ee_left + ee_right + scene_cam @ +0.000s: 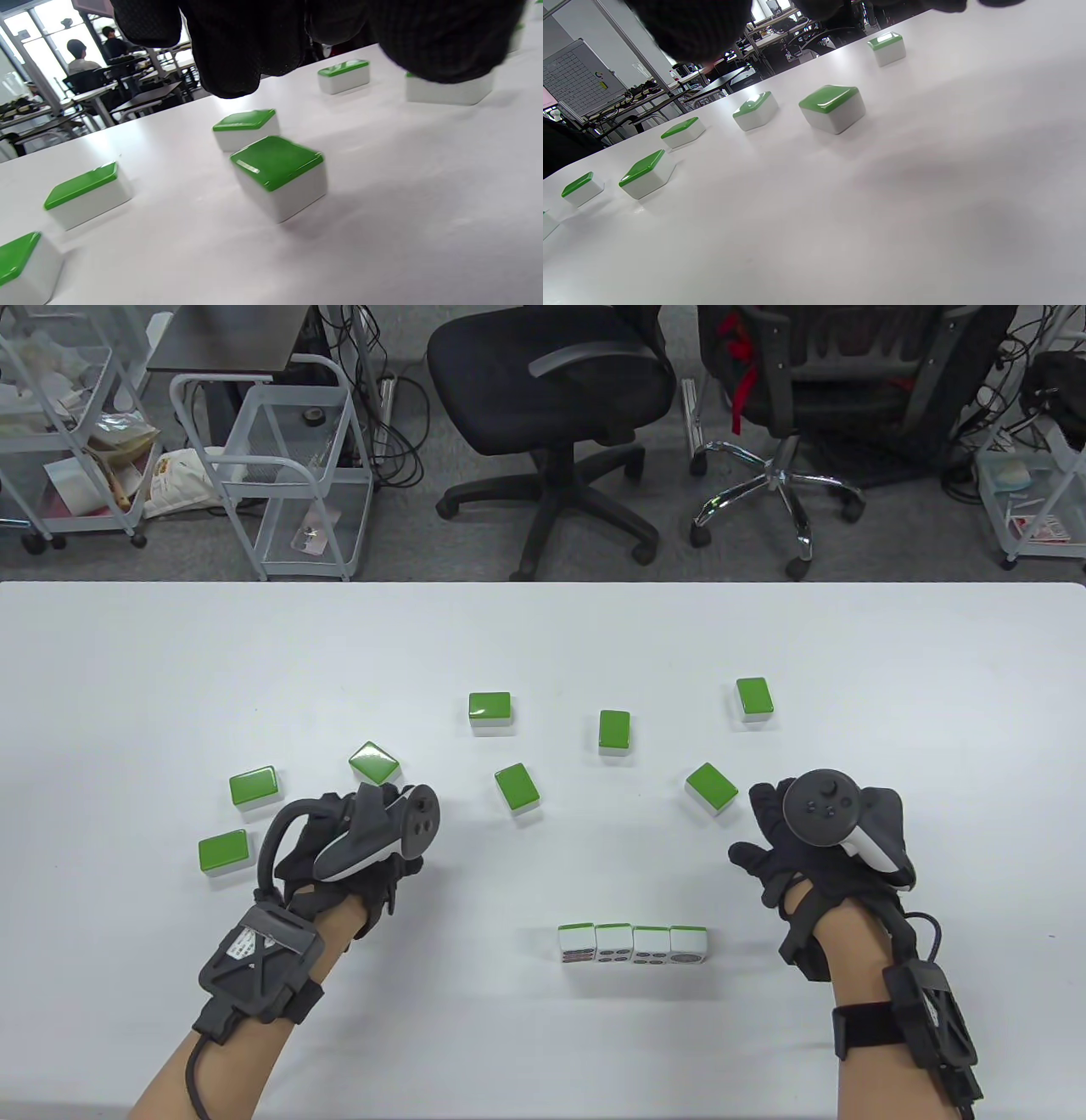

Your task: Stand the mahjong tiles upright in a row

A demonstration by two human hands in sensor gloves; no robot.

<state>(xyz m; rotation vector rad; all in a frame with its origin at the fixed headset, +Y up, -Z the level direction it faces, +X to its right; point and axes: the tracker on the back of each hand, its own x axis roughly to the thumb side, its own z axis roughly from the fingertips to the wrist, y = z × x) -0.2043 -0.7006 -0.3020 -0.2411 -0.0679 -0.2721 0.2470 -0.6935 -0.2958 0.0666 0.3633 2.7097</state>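
Green-backed tiles (517, 786) are lying flat beyond the upright row (632, 943) on the desk (543, 645); both hands, left (356, 848) and right (827, 836), are hovering empty, fingers loosely spread. A fifth tile is judged next to be picked.

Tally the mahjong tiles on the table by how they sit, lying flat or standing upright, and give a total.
Tiles lying flat, green back up: 8, from the leftmost to the far right one.
Tiles standing upright in the row: 4.
Total: 12 tiles.
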